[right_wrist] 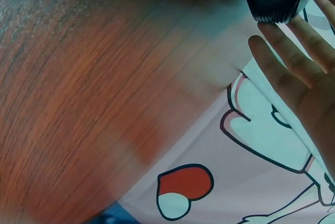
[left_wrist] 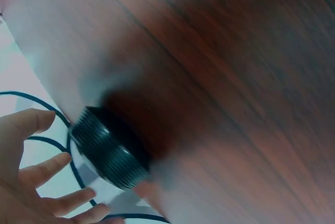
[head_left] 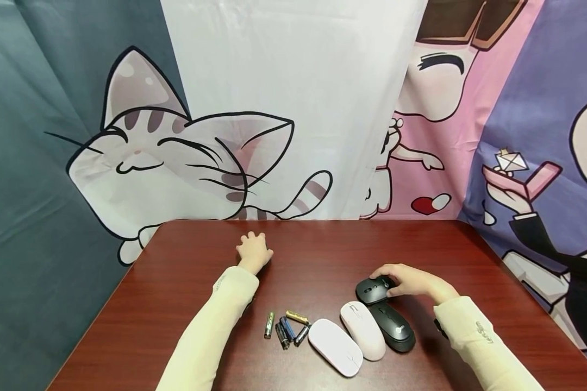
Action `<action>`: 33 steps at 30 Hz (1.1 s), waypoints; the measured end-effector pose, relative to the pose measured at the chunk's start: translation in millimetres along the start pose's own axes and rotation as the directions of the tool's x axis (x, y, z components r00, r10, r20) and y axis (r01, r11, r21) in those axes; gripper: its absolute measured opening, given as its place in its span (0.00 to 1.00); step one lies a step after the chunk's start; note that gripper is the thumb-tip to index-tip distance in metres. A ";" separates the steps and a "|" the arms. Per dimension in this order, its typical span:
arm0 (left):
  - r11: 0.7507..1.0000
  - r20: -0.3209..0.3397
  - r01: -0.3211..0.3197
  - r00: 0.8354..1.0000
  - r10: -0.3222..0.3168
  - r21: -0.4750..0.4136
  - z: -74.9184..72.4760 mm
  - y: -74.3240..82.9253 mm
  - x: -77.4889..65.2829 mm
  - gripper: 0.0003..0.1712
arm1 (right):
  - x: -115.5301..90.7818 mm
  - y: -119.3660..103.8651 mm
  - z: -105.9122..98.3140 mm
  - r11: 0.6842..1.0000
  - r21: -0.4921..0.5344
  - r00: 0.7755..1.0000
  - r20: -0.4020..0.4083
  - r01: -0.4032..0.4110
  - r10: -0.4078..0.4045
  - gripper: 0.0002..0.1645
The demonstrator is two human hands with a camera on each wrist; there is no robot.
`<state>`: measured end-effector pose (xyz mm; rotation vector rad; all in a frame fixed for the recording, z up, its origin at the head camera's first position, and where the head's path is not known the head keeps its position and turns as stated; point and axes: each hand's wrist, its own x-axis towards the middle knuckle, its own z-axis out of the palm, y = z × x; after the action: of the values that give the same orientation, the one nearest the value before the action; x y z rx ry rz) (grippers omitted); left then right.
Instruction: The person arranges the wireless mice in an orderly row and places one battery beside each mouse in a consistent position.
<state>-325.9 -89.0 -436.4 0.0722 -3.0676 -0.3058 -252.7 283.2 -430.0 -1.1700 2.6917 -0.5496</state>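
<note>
A red-brown table [head_left: 142, 304] fills the lower middle; behind hangs cloth [head_left: 293, 54], teal at far left, white at upper centre, pink and blue at right, a cat [head_left: 186, 190] printed centre-left.

The mouse [head_left: 369, 292] was black and rounded, its top facing up, with a small pale mark toward its right end. It was at the right half of the table [head_left: 318, 260], the right hand [head_left: 413, 281] gripping it from the right and covering part of that end. Its near side met, or nearly met, a second black mouse [head_left: 393, 328]; a white mouse [head_left: 364, 332] lay just nearer. Whether its base was raised could not be told.
</note>
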 end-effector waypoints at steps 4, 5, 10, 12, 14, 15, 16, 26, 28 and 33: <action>0.993 -0.073 -0.115 0.991 0.114 -0.010 1.0 11.9 -4.7 0.27 | -0.2 -1.5 0.1 0.999 -0.036 1.000 0.013 0.002 -0.002 0.26; 0.988 -0.095 -0.154 0.984 0.152 -0.015 1.1 15.6 -5.9 0.26 | -0.5 -1.9 0.0 0.999 -0.045 1.000 0.014 0.004 -0.003 0.27; 0.931 -0.121 -0.362 0.927 0.355 -0.043 4.0 34.5 -14.0 0.25 | -2.5 -3.0 1.3 0.998 -0.055 1.000 -0.008 0.024 -0.025 0.26; 0.905 -0.112 -0.420 0.905 0.411 -0.065 5.5 42.1 -18.4 0.25 | -3.1 -4.0 2.3 0.998 -0.055 0.999 -0.019 0.034 -0.035 0.26; 0.880 -0.110 -0.464 0.884 0.454 -0.099 6.0 50.1 -23.1 0.25 | -3.3 -5.5 2.7 0.997 -0.059 0.999 -0.027 0.041 -0.043 0.26; 0.871 -0.112 -0.478 0.877 0.467 -0.112 6.0 54.2 -25.6 0.25 | -3.2 -6.4 2.7 0.997 -0.062 0.999 -0.028 0.041 -0.043 0.26; 0.859 -0.113 -0.497 0.867 0.485 -0.126 5.5 57.9 -27.9 0.25 | -3.2 -7.4 2.5 0.997 -0.065 0.999 -0.029 0.043 -0.045 0.26; 0.615 0.034 -0.746 0.629 0.777 -0.254 -10.5 83.8 -54.5 0.23 | 1.0 -7.4 4.3 0.997 -0.077 0.999 -0.039 0.033 -0.036 0.26; 0.529 0.070 -0.808 0.531 0.845 -0.260 -13.5 88.4 -62.5 0.21 | 1.9 -7.2 4.7 0.996 -0.078 0.999 -0.038 0.035 -0.038 0.25; 0.346 0.184 -0.899 0.304 0.935 -0.271 -15.4 100.5 -89.7 0.19 | -2.1 -7.2 6.1 0.995 -0.096 0.998 -0.038 0.036 -0.039 0.25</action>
<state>-239.6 11.1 -406.1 -1.8602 -2.6805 -0.4117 -244.7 278.6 -432.8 -1.2489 2.7628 -0.4600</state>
